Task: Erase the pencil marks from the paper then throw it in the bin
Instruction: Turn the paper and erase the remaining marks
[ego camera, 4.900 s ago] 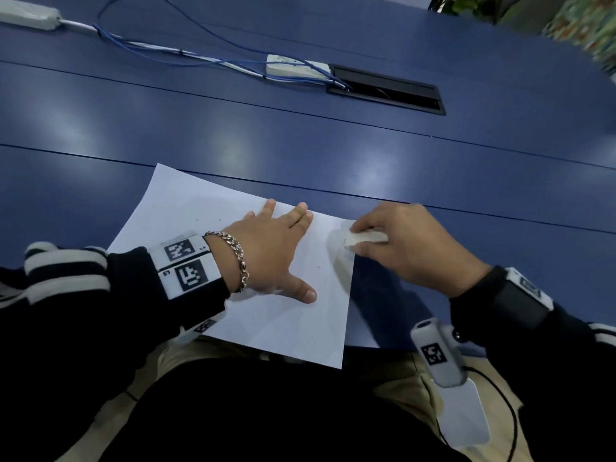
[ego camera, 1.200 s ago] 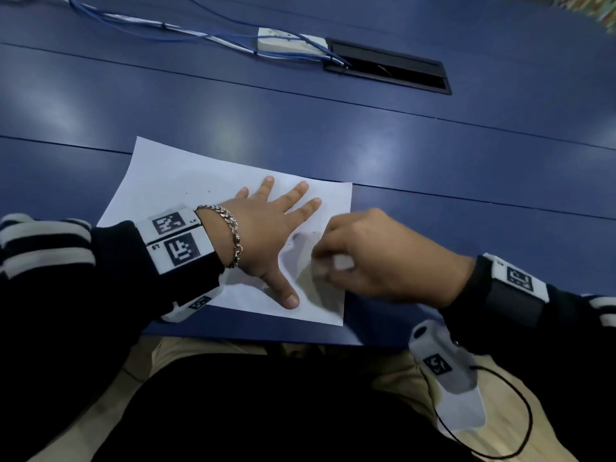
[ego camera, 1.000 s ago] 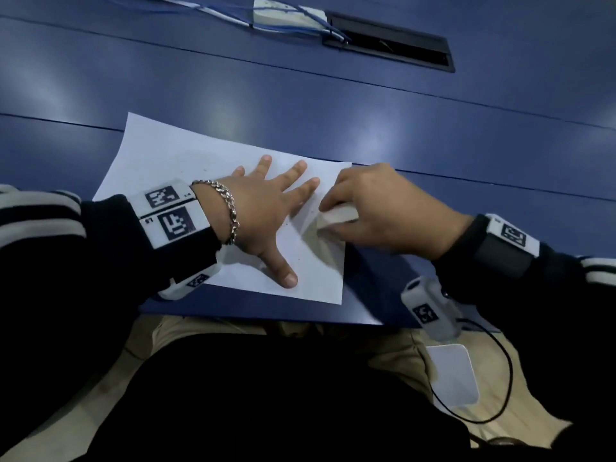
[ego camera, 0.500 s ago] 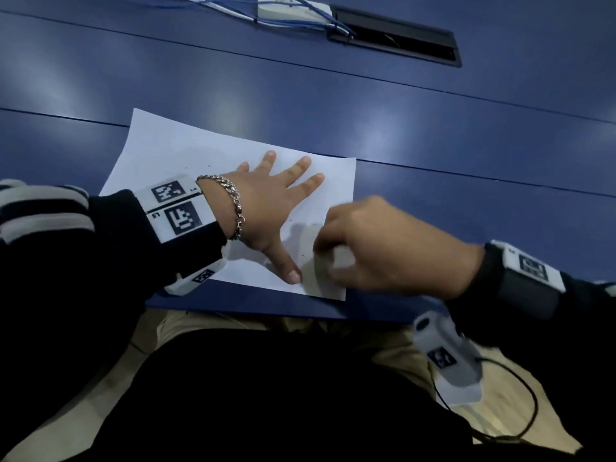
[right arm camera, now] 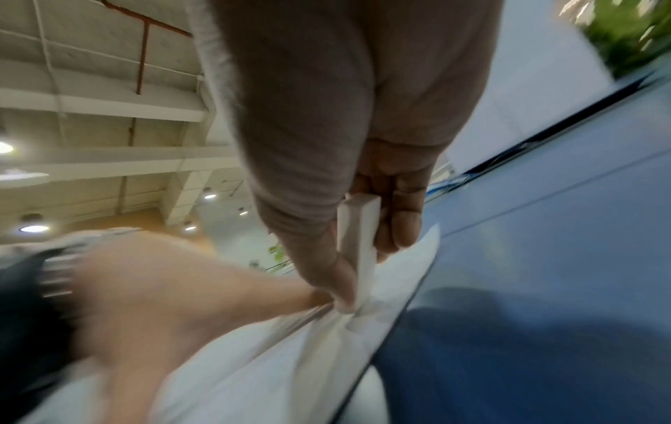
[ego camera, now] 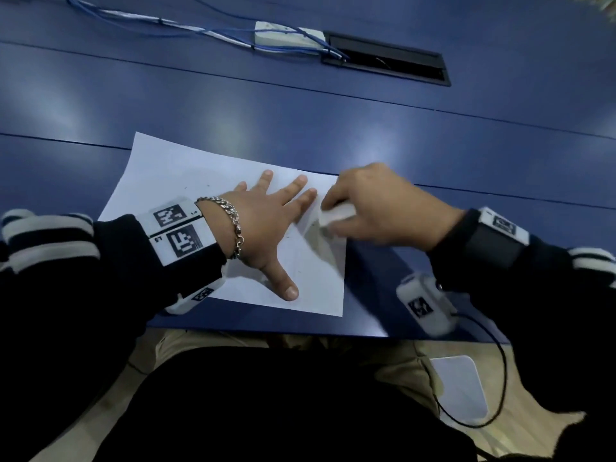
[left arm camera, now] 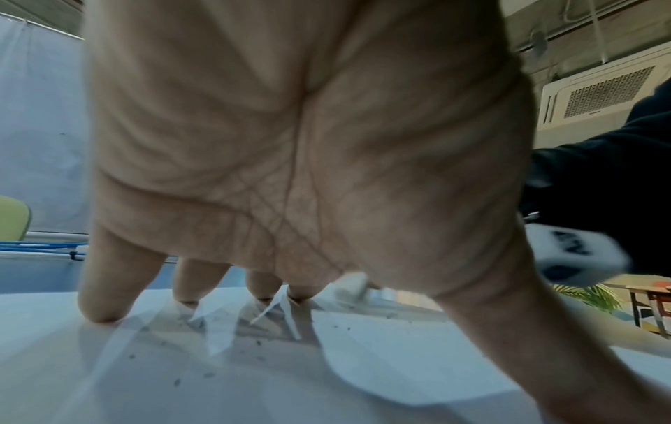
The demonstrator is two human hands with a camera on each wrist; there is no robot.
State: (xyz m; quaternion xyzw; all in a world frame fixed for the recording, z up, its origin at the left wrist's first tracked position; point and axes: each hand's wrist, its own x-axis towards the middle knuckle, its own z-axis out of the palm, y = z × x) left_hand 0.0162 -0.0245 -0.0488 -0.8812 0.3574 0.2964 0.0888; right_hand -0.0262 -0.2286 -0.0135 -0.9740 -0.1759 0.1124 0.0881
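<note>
A white sheet of paper (ego camera: pixel 186 181) lies on the blue table near its front edge. My left hand (ego camera: pixel 266 221) presses flat on the sheet with fingers spread, fingertips (left arm camera: pixel 105 304) down on the paper (left arm camera: pixel 254 373). My right hand (ego camera: pixel 376 208) pinches a white eraser (ego camera: pixel 336 216) and holds it against the sheet's right part, just right of the left fingers. In the right wrist view the eraser (right arm camera: pixel 357 249) stands between thumb and fingers, its tip on the paper (right arm camera: pixel 290 358). Small dark crumbs speckle the sheet. No bin is in view.
A blue table (ego camera: pixel 300 121) stretches ahead. At the far side lie a white power strip (ego camera: pixel 286 36) with blue cables (ego camera: pixel 110 15) and a black cable slot (ego camera: pixel 386 58). My lap sits under the table's front edge.
My right hand has rubbed the eraser back and forth over the sheet's right part, now back up near the left fingertips. The left hand has stayed pressed on the paper.
</note>
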